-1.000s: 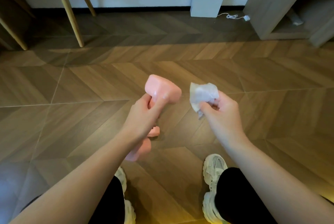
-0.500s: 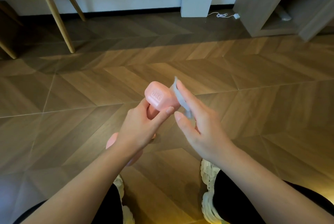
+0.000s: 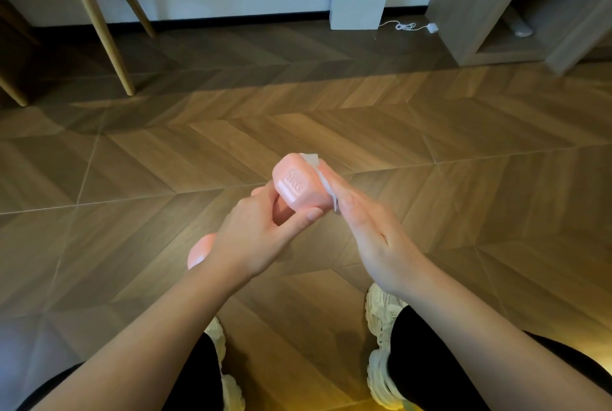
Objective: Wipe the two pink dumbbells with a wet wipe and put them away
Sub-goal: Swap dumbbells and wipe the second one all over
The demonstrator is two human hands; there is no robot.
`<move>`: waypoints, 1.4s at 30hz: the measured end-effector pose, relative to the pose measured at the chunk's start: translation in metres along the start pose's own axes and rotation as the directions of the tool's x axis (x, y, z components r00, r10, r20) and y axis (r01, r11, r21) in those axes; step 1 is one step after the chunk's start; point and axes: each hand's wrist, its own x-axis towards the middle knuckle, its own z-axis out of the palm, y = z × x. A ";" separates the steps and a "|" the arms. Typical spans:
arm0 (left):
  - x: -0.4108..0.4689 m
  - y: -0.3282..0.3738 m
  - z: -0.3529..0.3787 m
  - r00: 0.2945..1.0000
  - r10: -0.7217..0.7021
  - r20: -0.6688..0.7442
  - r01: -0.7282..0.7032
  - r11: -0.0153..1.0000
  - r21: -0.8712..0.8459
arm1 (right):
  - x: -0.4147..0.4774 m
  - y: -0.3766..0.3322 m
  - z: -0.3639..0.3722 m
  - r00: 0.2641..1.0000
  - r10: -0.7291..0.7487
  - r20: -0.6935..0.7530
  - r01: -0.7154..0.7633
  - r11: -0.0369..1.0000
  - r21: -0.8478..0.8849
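Since a second ago the right hand (image 3: 367, 228) has closed the gap and brought the wipe (image 3: 313, 158) onto the pink dumbbell (image 3: 299, 187). Its fingers are straight and flat, pressing the wipe against the right side of the upper end. Most of the wipe is hidden, so it seems pinned rather than pinched. The left hand (image 3: 251, 238) is curled round the handle, holding the dumbbell tilted in the air above the wood floor (image 3: 430, 145), its lower end showing behind the wrist. Pale shoes (image 3: 381, 314) stand below. Chair legs (image 3: 99, 23), a white box (image 3: 357, 3) and a shelf unit (image 3: 463, 13) line the far wall.
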 end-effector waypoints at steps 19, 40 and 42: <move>-0.006 -0.002 0.013 0.991 0.074 0.114 -0.079 0.996 0.036 | 0.012 0.008 -0.001 0.997 0.031 -0.071 -0.031 1.000 -0.002; 0.000 0.004 0.001 0.999 -0.027 0.023 0.029 0.996 -0.083 | 0.002 0.003 0.008 0.983 -0.168 -0.078 0.171 0.985 0.023; -0.003 0.003 0.006 0.997 0.010 0.070 -0.007 0.999 -0.045 | 0.007 0.002 0.008 0.982 -0.162 -0.095 0.162 0.987 -0.008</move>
